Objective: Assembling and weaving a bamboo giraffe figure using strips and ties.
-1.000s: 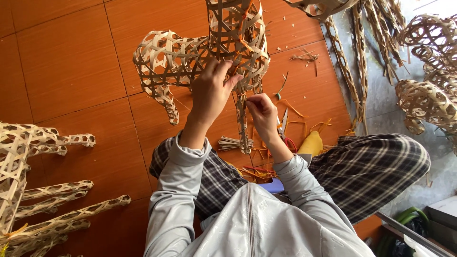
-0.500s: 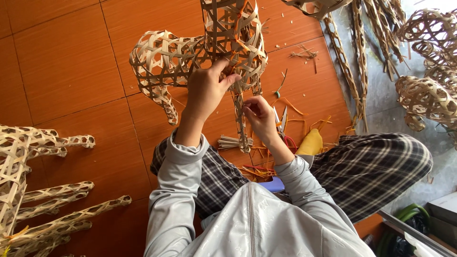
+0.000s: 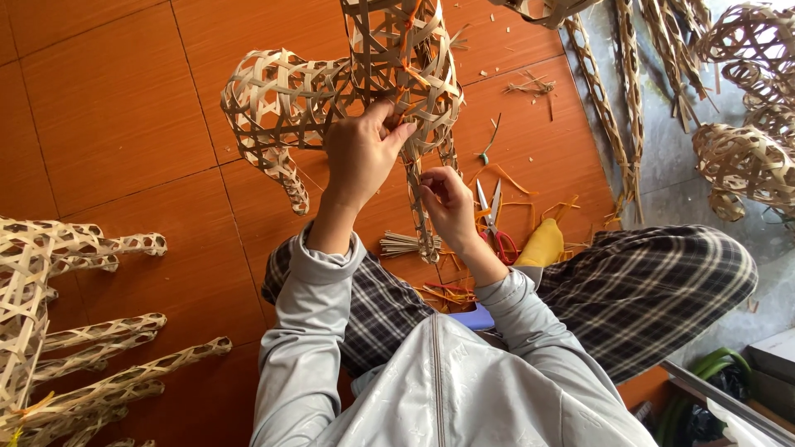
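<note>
Left hand (image 3: 360,157) pinches the woven bamboo frame (image 3: 331,91); right hand (image 3: 447,203) grips its leg. Light, springy, probably brittle; hold at crossings.

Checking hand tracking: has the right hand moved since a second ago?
Yes. The right hand has shifted left and slightly up, away from the scissors on the floor, nearer the woven frame's leg.

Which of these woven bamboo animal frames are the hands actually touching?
The openwork bamboo animal frame at top centre: left hand on its body, right hand on its leg. The other frames lie untouched.
</note>
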